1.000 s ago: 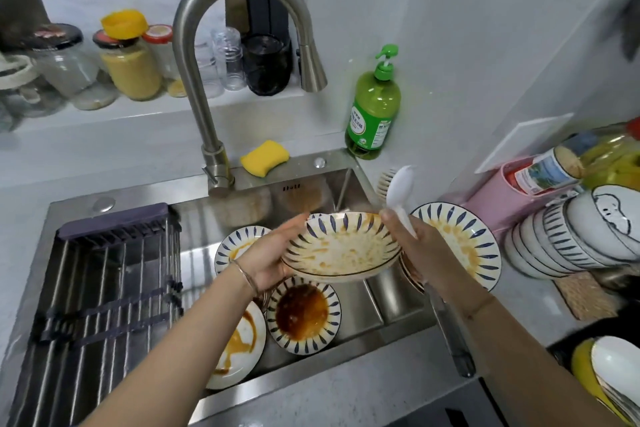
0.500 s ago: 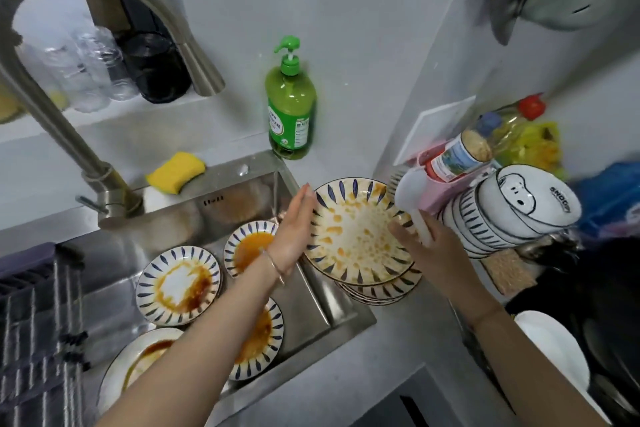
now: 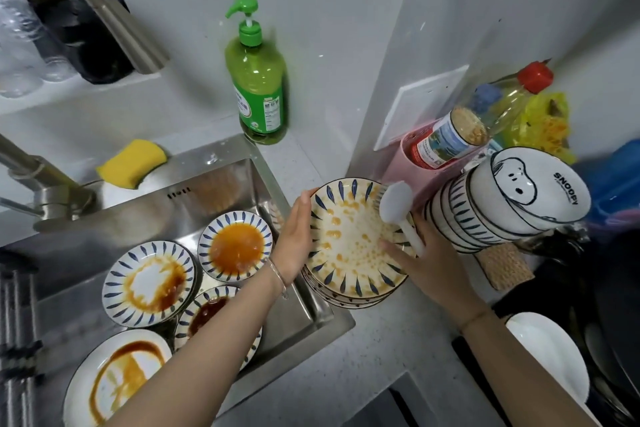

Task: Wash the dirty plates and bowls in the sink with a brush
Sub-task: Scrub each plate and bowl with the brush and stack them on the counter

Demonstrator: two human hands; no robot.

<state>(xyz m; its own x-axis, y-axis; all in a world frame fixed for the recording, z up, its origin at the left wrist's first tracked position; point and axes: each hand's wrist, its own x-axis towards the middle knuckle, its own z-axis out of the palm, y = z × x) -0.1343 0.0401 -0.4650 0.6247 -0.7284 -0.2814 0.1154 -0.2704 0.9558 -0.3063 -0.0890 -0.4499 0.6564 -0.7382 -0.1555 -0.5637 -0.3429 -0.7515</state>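
Going from the left: the faucet (image 3: 107, 14) is hanging over the sink (image 3: 221, 180) and I'm not seeing any water coming out. Down in the sink 4 dishes are sitting there smeared with sauce: a white plate (image 3: 114, 381) at the front, a striped plate (image 3: 149, 282) behind it, an orange-sauce bowl (image 3: 235, 251), and a dark-sauce bowl (image 3: 211, 317) half hidden under the forearm. A yellow sponge (image 3: 133, 163) and the green soap bottle (image 3: 258, 90) are sitting behind the sink, nobody touching them.

On the tabletop (image 3: 363, 374) just right of the sink, the left hand (image 3: 294, 243) is lying flat, fingers straight, against the rim of the top plate (image 3: 346, 239). That one's sitting on a stack of plates (image 3: 349, 300) and it's speckled with orange bits. I can't tell if it's fully down or tipping up a little.

The right hand (image 3: 429, 263) is gripping the handle of the white brush (image 3: 396, 206), with the brush head over the plate's far edge and the fingertips touching the plate too. Further right, a stack of bowls (image 3: 485, 218) is lying on its side.

My guess is the job's barely getting going. There are no suds, and everything in the sink plus that top plate is looking dirty, so basically all of it is left.
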